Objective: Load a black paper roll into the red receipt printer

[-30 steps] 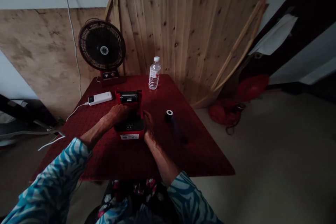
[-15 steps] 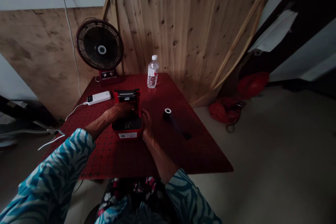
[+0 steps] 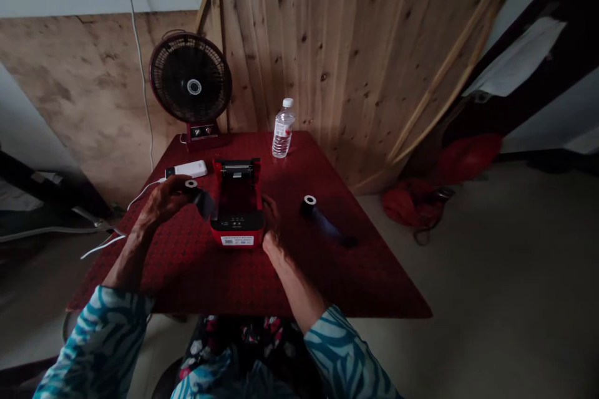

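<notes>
A red and black label printer (image 3: pixel 238 232) stands on the table with its lid up. Its inner bay shows dark red, and I see no roll in it. To the left of it, my left hand (image 3: pixel 165 201) is closed round a small roll of dark ribbon (image 3: pixel 191 184) with a white core; a loose dark strip hangs from it toward the printer. Against the printer's right side, my right hand (image 3: pixel 271 224) grips the casing, its fingers partly hidden. A second dark roll (image 3: pixel 309 202) with a white core rests farther right, its strip trailing toward the front right.
A fan (image 3: pixel 191 81) and a clear bottle (image 3: pixel 282 131) stand along the back of the red-covered table (image 3: pixel 299 287). Behind the left hand lies a white power bank (image 3: pixel 189 169) with a cable. Red bags (image 3: pixel 412 202) are on the floor at right.
My left hand has come out of the printer's bay and moved left, now with the ribbon roll in it. My right hand stays on the printer's side. The view has shifted slightly.
</notes>
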The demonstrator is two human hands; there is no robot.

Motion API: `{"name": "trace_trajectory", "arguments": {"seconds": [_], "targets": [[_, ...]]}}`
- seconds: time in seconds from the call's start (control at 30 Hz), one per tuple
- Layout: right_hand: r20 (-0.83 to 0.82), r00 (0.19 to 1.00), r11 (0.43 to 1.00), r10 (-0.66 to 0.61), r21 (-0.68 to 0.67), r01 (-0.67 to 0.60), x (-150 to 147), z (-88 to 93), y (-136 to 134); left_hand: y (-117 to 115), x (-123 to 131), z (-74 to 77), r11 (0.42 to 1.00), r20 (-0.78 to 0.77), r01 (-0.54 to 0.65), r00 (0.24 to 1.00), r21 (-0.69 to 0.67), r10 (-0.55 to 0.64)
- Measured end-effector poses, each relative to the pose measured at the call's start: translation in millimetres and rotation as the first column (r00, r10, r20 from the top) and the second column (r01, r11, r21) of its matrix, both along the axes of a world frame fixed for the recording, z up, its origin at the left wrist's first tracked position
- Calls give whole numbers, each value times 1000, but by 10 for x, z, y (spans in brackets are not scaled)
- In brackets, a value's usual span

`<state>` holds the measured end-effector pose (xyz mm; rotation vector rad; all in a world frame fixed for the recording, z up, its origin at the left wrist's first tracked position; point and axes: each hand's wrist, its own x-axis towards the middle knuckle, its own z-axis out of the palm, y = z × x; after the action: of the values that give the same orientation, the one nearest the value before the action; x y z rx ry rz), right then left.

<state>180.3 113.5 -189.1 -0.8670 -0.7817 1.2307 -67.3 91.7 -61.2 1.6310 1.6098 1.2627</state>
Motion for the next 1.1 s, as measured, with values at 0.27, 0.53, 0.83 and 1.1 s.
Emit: {"name": "trace_trajectory", "arguments": {"seconds": [0.27,0.53,0.83,1.1], "targets": [[-9,1000,998,-12,-65,11,8,117,-53,6,-263,-749,985,74,-142,986,-102,150],[137,990,999,-43,30,39,11,202,-165,-132,-282,-719,994,105,-68,992,-90,77],[812,520,959,-265,277,56,1265,824,69,-249,-198,-627,939,24,-250,968,234,251],[936,348,994,60,-89,68,1378,737,144,-374,-63,-526,839,37,-292,950,459,311]]}}
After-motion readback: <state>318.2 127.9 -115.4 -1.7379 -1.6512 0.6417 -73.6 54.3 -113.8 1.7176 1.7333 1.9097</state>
